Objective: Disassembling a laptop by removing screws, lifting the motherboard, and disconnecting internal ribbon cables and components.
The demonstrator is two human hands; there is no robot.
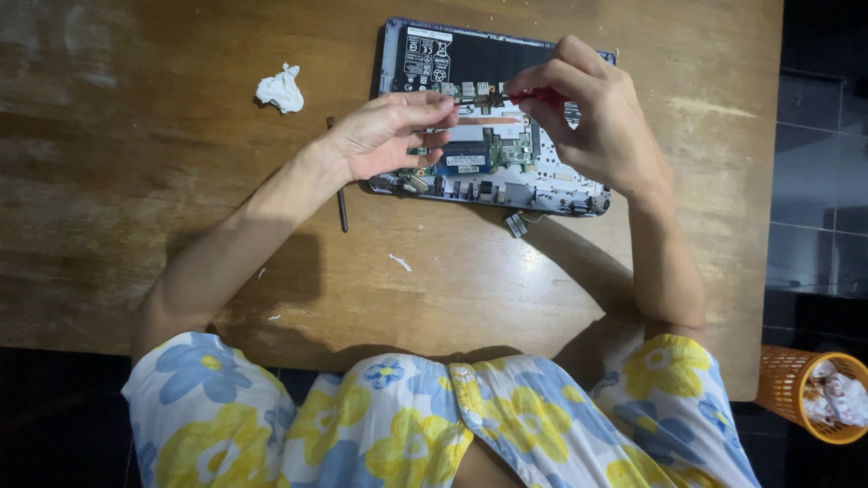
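An opened laptop [470,54] lies bottom-up on the wooden table [163,181], its black battery and green circuit boards exposed. My right hand [597,117] grips a red-handled screwdriver [535,94] whose tip points left onto the boards near the laptop's middle. My left hand [384,136] rests on the laptop's left part, fingers curled and fingertips touching the board beside the screwdriver tip. What lies under the fingertips is hidden.
A crumpled white tissue [281,89] lies left of the laptop. A thin dark tool [342,210] lies by my left wrist. A small loose part [515,224] sits at the laptop's near edge. An orange bin [805,389] with paper stands on the floor at right.
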